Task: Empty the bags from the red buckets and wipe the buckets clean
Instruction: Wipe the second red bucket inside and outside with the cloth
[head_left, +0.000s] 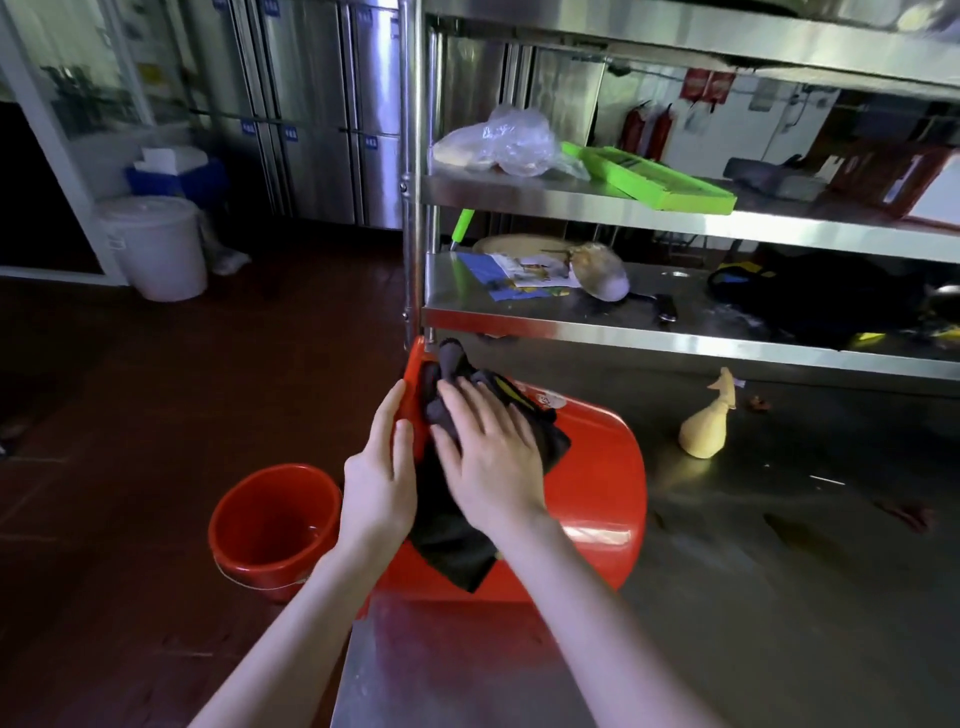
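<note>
1. One round red plastic bucket (587, 467) to deal with, tipped over on the stainless steel table (753, 597), near its left edge, directly under both hands.
2. Seems to run lengthwise away and leftward, toward the steel shelf post (413, 208). No telling mouth end from base end, tbh.
3. Got a dark grey wiping cloth (447, 525) draped over the upper side, from the far end back toward the wrists.
4. Pressing that cloth down with the right hand (488, 457), fingers spread flat, nothing pinched.
5. Bracing the bucket's left edge with the left hand (379, 467), fingers laid straight along it. Hands side by side, close but not clasped.
6. Probably mid-wipe on the outside wall. Right hand nearer the bare right flank, so likely sweeping that way next, with the left as the stop against rolling.
7. Down on the dark floor (130, 415) to the left: second red plastic bucket (275, 525), upright, no bag visible inside, below the left forearm.
8. Further right on the table, a pale yellow spray bottle (706, 426), well clear of the action.
</note>
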